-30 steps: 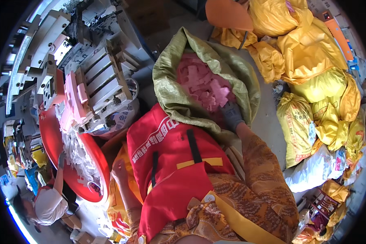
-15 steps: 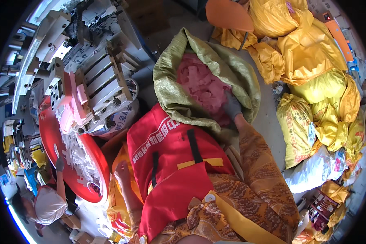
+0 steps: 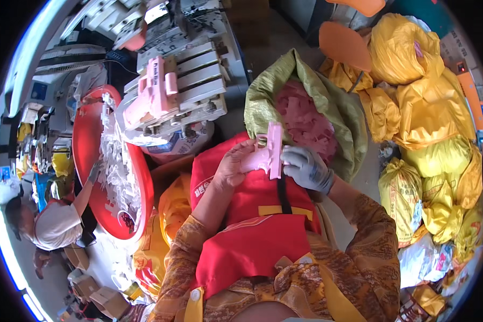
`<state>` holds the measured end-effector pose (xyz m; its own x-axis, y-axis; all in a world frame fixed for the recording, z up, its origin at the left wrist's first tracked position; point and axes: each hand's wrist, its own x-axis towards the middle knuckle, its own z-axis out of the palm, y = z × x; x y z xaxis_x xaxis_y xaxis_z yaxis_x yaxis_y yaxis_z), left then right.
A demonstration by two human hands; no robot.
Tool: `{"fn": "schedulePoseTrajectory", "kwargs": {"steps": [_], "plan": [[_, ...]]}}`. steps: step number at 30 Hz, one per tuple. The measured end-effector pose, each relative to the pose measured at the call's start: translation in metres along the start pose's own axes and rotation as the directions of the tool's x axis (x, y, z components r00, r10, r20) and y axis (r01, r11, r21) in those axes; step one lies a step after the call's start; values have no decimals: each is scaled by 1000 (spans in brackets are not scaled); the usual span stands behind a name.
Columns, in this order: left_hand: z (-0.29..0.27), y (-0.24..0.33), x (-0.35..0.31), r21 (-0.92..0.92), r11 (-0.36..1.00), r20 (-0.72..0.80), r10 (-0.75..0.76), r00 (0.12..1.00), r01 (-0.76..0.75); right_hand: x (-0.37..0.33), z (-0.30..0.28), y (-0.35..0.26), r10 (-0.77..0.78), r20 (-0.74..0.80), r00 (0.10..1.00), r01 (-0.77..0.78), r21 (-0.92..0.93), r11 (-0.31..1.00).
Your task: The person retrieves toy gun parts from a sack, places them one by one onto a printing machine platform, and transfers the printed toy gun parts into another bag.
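Observation:
A pink toy pistol (image 3: pixel 274 150) is held up over my lap, its long top part upright in view. My bare left hand (image 3: pixel 233 164) is closed round its grip. From the other side my right hand (image 3: pixel 308 169), in a grey glove, has its fingers curled against the pistol's edge; some fingertips are hidden. Just beyond, an olive-green woven sack (image 3: pixel 264 107) stands with its mouth wide, full of pink plastic pieces (image 3: pixel 306 115). A red apron (image 3: pixel 241 247) covers my lap.
At upper left, a machine bed with metal slats (image 3: pixel 201 80) carries another pink toy pistol (image 3: pixel 156 88). A red tub (image 3: pixel 91 177) of white pieces stands left, where a co-worker (image 3: pixel 59 222) reaches in. Yellow bags (image 3: pixel 434 107) pile up at right, near an orange stool (image 3: pixel 344 45).
My right hand has come out of the sack toward me. My left hand has risen from my left side and now grips the pink pistol. The view has shifted left.

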<state>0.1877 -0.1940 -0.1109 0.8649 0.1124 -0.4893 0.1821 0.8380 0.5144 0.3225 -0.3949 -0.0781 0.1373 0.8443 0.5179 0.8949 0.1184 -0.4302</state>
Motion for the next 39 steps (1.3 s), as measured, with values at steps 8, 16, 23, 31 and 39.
{"fn": "schedulePoseTrajectory", "kwargs": {"steps": [8,16,23,31,39], "plan": [[-2,17,-52,90,928,-162,372,914,-361,41,4,-37,173,171,970,-194,114,974],[41,91,-98,397,727,52,592,804,-560,104,-31,-43,-78,52,996,78,-1,997],[11,215,-65,887,-443,426,894,139,129,170,-43,-17,431,-186,883,-192,695,693],[-29,255,-139,990,-104,115,985,-125,92,266,17,-12,161,-70,984,-84,616,783],[-175,109,-220,891,308,-327,945,3,333,287,38,-7,-125,136,983,119,52,992]]}}
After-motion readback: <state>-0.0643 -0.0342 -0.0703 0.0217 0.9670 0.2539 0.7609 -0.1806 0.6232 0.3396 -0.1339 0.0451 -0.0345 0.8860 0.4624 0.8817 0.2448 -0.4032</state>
